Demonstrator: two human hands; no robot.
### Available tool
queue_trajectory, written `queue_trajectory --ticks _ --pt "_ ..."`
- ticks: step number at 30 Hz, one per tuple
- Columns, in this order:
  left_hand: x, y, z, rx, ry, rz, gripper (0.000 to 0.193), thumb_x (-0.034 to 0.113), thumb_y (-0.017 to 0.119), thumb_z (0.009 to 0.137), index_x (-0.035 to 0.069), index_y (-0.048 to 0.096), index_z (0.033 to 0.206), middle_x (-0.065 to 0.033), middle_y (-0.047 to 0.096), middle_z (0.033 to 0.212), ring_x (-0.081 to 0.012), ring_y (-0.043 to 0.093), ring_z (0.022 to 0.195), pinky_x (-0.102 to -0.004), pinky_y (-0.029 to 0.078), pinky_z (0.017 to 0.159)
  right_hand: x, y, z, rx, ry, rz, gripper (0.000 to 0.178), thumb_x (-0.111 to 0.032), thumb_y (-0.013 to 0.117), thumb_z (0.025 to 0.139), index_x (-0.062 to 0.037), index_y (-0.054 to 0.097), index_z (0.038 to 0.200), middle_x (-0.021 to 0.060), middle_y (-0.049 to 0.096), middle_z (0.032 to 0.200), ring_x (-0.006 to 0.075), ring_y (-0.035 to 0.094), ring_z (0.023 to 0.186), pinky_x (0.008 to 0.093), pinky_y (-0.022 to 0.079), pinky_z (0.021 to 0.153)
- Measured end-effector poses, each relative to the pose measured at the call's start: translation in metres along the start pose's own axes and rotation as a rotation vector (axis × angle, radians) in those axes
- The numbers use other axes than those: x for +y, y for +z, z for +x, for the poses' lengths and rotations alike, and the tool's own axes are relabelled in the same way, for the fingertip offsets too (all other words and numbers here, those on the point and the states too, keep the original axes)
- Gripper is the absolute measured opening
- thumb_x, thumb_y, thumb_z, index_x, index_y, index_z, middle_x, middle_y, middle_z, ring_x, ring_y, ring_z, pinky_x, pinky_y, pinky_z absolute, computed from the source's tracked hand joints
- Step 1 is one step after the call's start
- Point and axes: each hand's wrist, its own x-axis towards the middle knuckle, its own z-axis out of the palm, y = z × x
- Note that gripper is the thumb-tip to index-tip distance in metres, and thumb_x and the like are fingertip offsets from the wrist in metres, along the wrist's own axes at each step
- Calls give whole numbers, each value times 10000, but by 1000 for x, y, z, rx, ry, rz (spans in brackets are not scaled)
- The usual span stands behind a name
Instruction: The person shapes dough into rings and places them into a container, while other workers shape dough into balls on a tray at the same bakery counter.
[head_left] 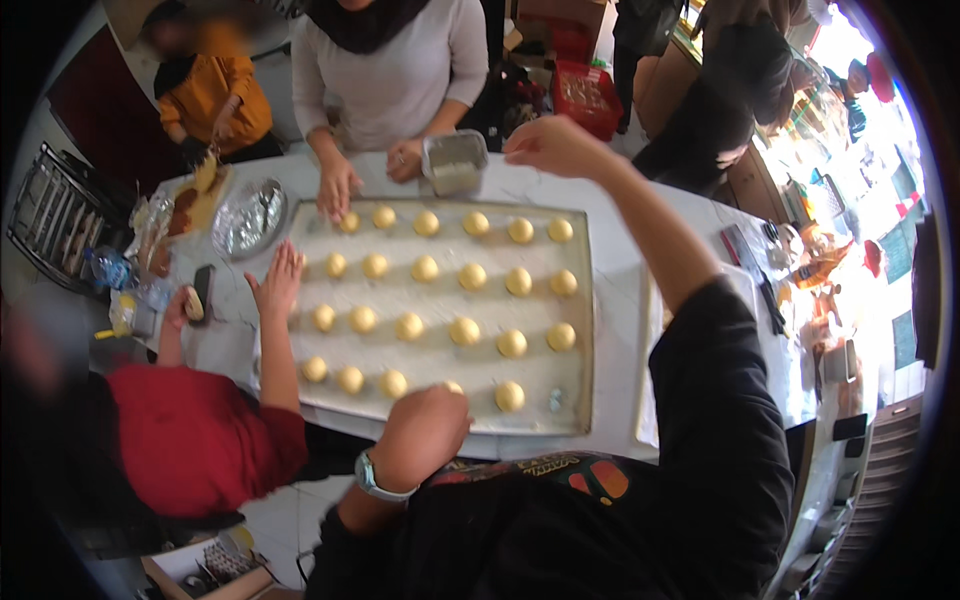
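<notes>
My left hand (pixel 425 430), with a pale-banded watch (pixel 378 478) on the wrist, is closed over the tray's near edge. It partly covers a round yellow dough ball (pixel 453 387); whatever its curled fingers hold is hidden. My right hand (pixel 555 145) hangs beyond the far edge of the tray, fingers bent and drawn together, just right of a metal tin (pixel 455 178) with pale contents. I cannot make out anything in those fingers. Rows of dough balls (pixel 464 331) sit spaced out on the large baking tray (pixel 575 400).
Across the table, a person in a light top touches a dough ball (pixel 348 222). On the left, a person in red reaches a hand (pixel 278 283) to the tray. A foil-lined dish (pixel 250 218) and a water bottle (pixel 108 268) stand left; another tray (pixel 648 400) lies right.
</notes>
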Motion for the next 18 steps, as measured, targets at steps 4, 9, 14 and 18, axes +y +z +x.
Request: queue_trajectory --ticks 4,9,14,18 --pt "-55 30 -20 -34 -163 -381 304 298 661 778 -6 656 767 -159 623 672 -272 625 621 -335 483 574 42 86 112 -107 105 -126 215 -163 634 726 -65 685 910 119 675 844 243 649 738 329 507 692" --pt "-92 39 -38 93 -456 -611 252 213 678 789 -31 664 852 -170 653 726 -202 658 658 -276 499 610 32 147 153 -399 0 -419 227 -154 602 716 -67 693 905 141 670 860 281 654 791 364 515 709" --pt "-103 33 -23 250 -413 -658 199 174 657 808 -17 669 864 -165 656 742 -191 657 672 -275 504 618 96 190 166 -252 282 -297 210 -118 569 714 -31 688 864 183 656 897 302 643 856 394 510 731" --pt "-91 44 -15 397 -476 -847 195 161 649 824 -1 668 931 -133 678 851 -182 661 789 -264 505 708 34 138 148 -365 46 -398 196 -106 529 754 -10 680 834 178 656 881 307 644 787 382 511 699"
